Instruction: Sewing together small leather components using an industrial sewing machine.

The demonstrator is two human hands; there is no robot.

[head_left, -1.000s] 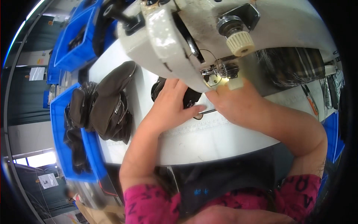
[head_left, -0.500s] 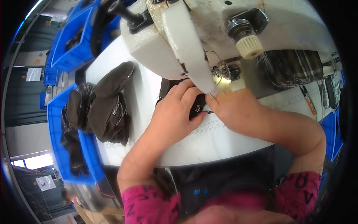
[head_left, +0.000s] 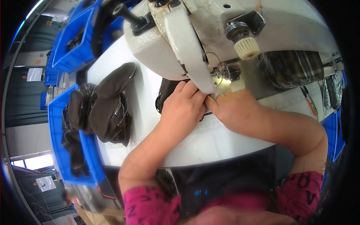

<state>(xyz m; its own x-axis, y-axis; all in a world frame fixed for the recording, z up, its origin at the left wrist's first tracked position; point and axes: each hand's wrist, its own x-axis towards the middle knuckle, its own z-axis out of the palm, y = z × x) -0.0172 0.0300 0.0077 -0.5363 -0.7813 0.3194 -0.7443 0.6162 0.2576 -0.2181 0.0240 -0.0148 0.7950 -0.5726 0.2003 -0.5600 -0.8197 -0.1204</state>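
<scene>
My left hand (head_left: 182,107) lies flat on a black fabric piece (head_left: 165,93) on the white table (head_left: 210,142), pressing it down just left of the sewing machine's needle area (head_left: 224,72). My right hand (head_left: 234,108) rests beside it, fingers pinching the same black piece under the presser foot. Most of the piece is hidden under my hands and the white sewing machine head (head_left: 176,41).
A stack of black bags (head_left: 108,105) lies at the table's left edge, spilling into a blue bin (head_left: 60,150). More blue bins (head_left: 73,41) stand at the back left. Striped fabric (head_left: 292,67) and small tools (head_left: 309,101) sit at the right.
Both hands have slid the black piece further in under the machine head; my left hand now covers most of it, and the view has shifted closer.
</scene>
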